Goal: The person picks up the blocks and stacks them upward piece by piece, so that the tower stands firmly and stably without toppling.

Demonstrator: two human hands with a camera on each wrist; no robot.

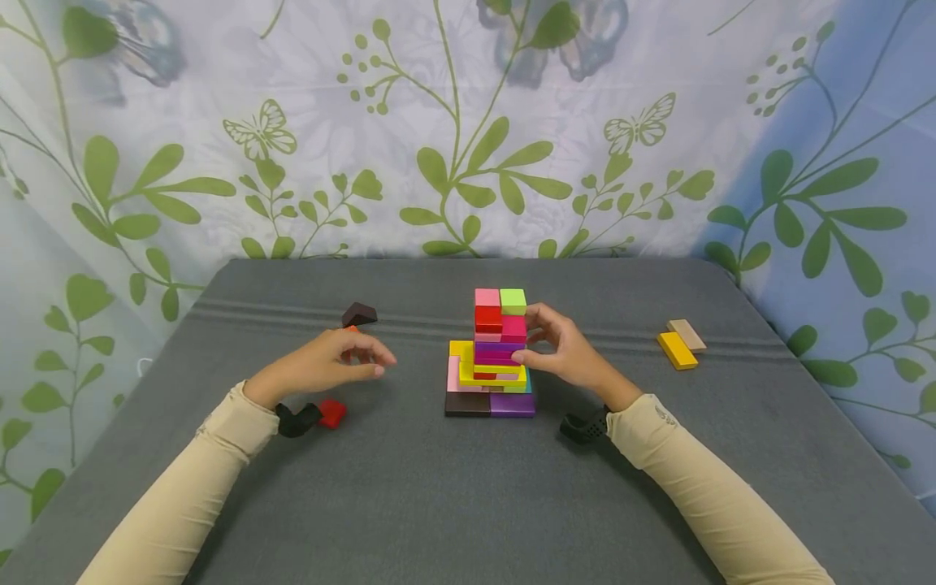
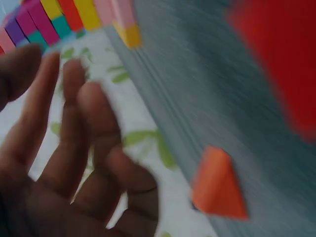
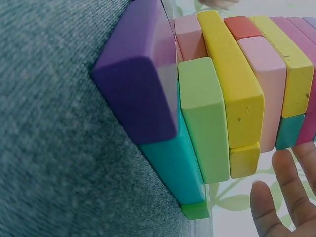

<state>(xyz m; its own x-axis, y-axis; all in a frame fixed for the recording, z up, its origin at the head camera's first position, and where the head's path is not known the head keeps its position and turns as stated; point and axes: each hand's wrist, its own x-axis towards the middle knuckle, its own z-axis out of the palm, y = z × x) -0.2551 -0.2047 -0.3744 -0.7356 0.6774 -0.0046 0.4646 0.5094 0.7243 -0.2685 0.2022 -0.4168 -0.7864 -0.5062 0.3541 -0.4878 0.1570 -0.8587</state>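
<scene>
A tall tower of coloured wooden blocks [image 1: 500, 370] stands mid-table, its base wider than its narrow upper part. My right hand [image 1: 574, 353] holds the tower's right side, the thumb over the front by the magenta and purple layers, the other fingers toward the back. In the right wrist view several fingers [image 3: 291, 190] show beside the upper layers. To the tower's left, my left hand [image 1: 325, 361] hovers with nothing in it, fingers loosely bent. An orange wedge-shaped block [image 2: 219, 187] lies beyond the left hand, which mostly hides it in the head view.
A red block [image 1: 332, 413] lies by the black left wrist strap [image 1: 297, 420]. A dark brown block [image 1: 359, 314] sits farther back. On the right lie a yellow block [image 1: 677, 350] and a pale wood block [image 1: 687, 335]. A patterned curtain [image 1: 307, 122] hangs behind the grey table [image 1: 468, 504].
</scene>
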